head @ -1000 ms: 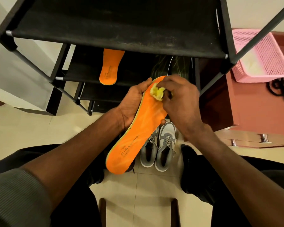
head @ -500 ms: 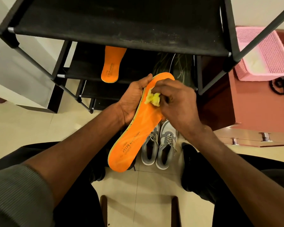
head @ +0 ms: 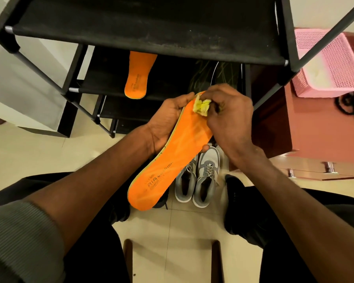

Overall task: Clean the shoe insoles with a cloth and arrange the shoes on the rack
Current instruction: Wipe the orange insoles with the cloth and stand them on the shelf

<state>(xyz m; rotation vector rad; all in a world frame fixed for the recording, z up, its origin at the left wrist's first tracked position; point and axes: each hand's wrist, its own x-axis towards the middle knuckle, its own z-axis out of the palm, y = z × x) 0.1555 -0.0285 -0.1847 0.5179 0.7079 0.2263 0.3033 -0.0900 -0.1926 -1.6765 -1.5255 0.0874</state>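
My left hand (head: pixel 168 121) grips an orange insole (head: pixel 172 158) from below, heel end toward me, toe end up near the rack. My right hand (head: pixel 229 117) pinches a crumpled yellow cloth (head: pixel 201 107) and presses it on the insole's toe end. A second orange insole (head: pixel 138 76) lies on a middle shelf of the black shoe rack (head: pixel 143 27). A pair of grey and white sneakers (head: pixel 198 176) stands on the floor under the held insole, partly hidden by it.
A dark patterned shoe (head: pixel 211 76) sits on the middle shelf behind my hands. A pink plastic basket (head: pixel 331 64) rests on a reddish cabinet (head: pixel 319 135) at the right, beside a black cord (head: pixel 349 103). My knees frame the tiled floor (head: pixel 182 231).
My right hand with the yellow cloth slid down the insole a little, then back up to the toe end. The left hand keeps its hold.
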